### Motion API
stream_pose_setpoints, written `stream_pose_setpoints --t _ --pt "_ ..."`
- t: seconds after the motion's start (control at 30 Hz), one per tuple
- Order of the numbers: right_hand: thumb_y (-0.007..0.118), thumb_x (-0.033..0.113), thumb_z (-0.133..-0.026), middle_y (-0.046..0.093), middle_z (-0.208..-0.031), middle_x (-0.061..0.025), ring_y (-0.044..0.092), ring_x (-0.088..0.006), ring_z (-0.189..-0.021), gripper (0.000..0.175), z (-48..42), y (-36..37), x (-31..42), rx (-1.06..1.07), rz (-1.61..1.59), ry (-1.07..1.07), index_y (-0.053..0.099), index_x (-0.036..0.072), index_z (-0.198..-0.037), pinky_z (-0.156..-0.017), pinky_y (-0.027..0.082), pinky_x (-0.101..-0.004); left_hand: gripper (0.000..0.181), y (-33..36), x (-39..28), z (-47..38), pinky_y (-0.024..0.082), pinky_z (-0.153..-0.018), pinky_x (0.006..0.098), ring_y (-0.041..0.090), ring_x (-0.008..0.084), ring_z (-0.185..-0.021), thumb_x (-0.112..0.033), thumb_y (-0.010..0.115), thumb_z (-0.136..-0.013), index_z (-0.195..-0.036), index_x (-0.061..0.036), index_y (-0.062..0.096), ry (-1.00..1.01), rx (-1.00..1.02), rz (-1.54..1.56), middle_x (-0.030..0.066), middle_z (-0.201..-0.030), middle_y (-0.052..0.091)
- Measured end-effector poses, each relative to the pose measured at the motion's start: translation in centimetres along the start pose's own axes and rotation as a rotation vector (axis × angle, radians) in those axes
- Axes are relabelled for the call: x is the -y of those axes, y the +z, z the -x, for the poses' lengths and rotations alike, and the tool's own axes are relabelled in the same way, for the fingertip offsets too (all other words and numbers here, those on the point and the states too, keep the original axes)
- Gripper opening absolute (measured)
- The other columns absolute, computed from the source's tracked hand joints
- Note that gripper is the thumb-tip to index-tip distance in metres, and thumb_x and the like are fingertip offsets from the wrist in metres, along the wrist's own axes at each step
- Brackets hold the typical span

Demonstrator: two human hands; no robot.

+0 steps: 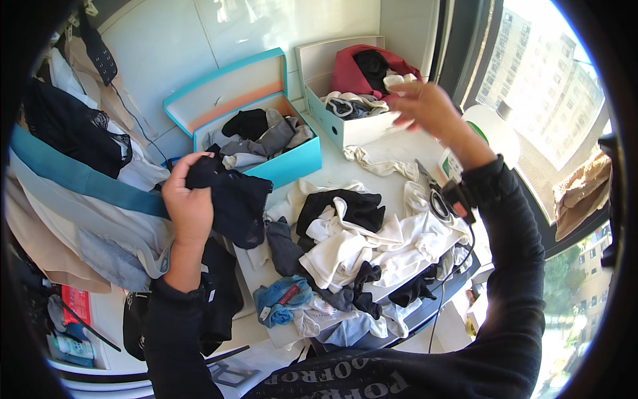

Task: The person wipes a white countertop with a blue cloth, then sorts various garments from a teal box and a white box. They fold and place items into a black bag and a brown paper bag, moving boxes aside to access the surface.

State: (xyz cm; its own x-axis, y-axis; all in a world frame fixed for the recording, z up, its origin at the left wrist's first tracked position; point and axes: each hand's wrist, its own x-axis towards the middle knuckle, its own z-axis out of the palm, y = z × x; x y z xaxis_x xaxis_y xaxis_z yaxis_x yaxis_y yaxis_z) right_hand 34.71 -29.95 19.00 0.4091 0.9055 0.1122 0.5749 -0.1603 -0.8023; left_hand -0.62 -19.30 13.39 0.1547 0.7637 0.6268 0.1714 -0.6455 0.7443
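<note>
My left hand (188, 204) grips a piece of black fabric (239, 199), which hangs in front of the turquoise shoebox (294, 160). That box has its lid up and holds grey, black and white socks. At the right, my right hand (423, 107) is slightly blurred over the corner of a white box (366, 130), its fingers apart. Inside the white box are a red cloth (349, 70), a black item and rolled white-edged garments. Between my arms lies a loose pile of white cloth (339, 249), black pieces and grey socks, with a fuzzy blue bundle (281, 299) at its near edge.
Scissors (436, 194) lie at the pile's right, beside a cable. A white bottle (491, 124) stands by the window. Clothes, among them black lace (75, 129), hang at the left. A tan cloth (583, 192) hangs at the far right. A tiled wall rises behind the boxes.
</note>
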Motion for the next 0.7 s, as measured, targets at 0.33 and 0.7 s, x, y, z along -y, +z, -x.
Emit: stream_pose_setpoints --t 0.33,0.7 --pt "0.064 0.024 -0.081 0.069 -0.085 -0.017 0.067 -0.0249 -0.067 0.051 8.0 7.9 -2.5 0.313 0.037 -0.455 0.054 -0.005 -0.122 -0.069 0.052 -0.0329 0.016 0.9 -1.7 2.8 0.045 -0.081 0.0246 0.057 0.0106 -0.083 0.003 0.056 -0.085 -0.1 0.0011 0.061 0.093 0.068 0.149 0.0046 -0.089 0.062" --pt "0.066 0.018 -0.078 0.065 -0.067 -0.0107 0.065 -0.018 -0.056 0.047 -3.4 2.3 -12.8 -0.261 -0.05 0.057 0.057 -0.003 -0.118 -0.051 0.052 -0.0291 0.08 -2.3 6.3 5.9 0.035 -0.102 0.0356 0.04 0.0326 -0.129 -0.006 0.066 -0.075 -0.146 -0.0086 0.029 -0.342 0.883 -0.508 0.02 -0.143 0.036"
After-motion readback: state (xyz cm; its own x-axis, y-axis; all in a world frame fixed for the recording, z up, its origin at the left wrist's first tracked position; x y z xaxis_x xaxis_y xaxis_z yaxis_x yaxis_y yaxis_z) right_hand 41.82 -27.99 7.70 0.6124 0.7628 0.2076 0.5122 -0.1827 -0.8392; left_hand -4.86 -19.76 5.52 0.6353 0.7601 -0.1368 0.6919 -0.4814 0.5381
